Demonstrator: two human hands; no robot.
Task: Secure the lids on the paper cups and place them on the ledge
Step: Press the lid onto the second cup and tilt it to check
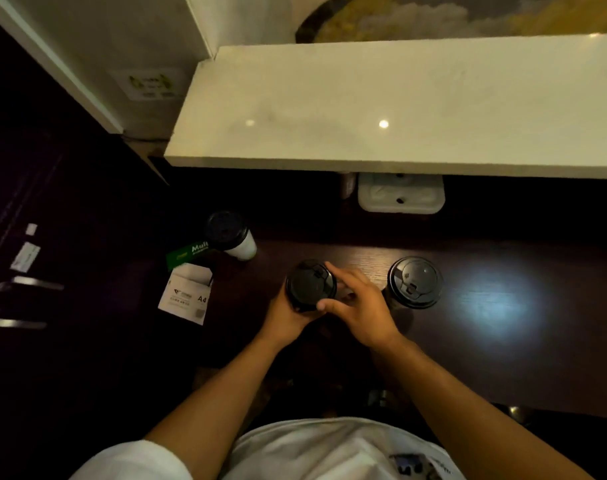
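Both hands' grip hides the cup (310,289) beneath its lid.

You have three paper cups on the dark table, each upright with a black lid on it. The middle cup (310,285) sits at the centre; its lid (311,283) is round, with a raised sip tab at its 1 o'clock edge, and it hides the cup body. At 3 o'clock from it stands the right cup (415,283), well apart, its domed lid glossy. At 10 o'clock is the left cup (230,235), its white wall showing below the lid. The pale ledge (364,109) runs across at 12 o'clock, above the table.
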